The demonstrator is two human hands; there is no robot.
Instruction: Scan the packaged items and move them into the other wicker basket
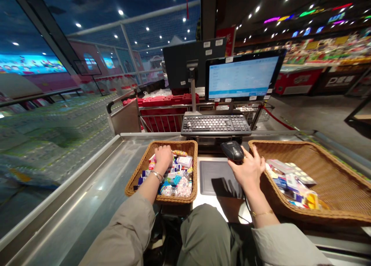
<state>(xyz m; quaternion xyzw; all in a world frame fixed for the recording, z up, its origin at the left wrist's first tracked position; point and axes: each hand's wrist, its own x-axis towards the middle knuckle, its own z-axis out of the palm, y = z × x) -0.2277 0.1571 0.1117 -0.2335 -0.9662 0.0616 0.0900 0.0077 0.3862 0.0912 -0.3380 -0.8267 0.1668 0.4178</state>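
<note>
The left hand (163, 158) is pressing down into a wicker basket (138, 167) near the middle of the steel checkout counter (87, 181), its fingers curling over small packaged goods (177, 178), though whether it is gripping one I cannot tell. The right hand (248, 170) is wrapping closely around a black handheld scanner (232, 151), holding it just above a dark mat (217, 177) and below the keyboard (216, 124). A wider wicker basket (327, 173) is sitting toward the counter's right edge, carrying more packets (290, 183). Each basket is resting within its own hand's reach, keeping the mat and scanner between them.
</note>
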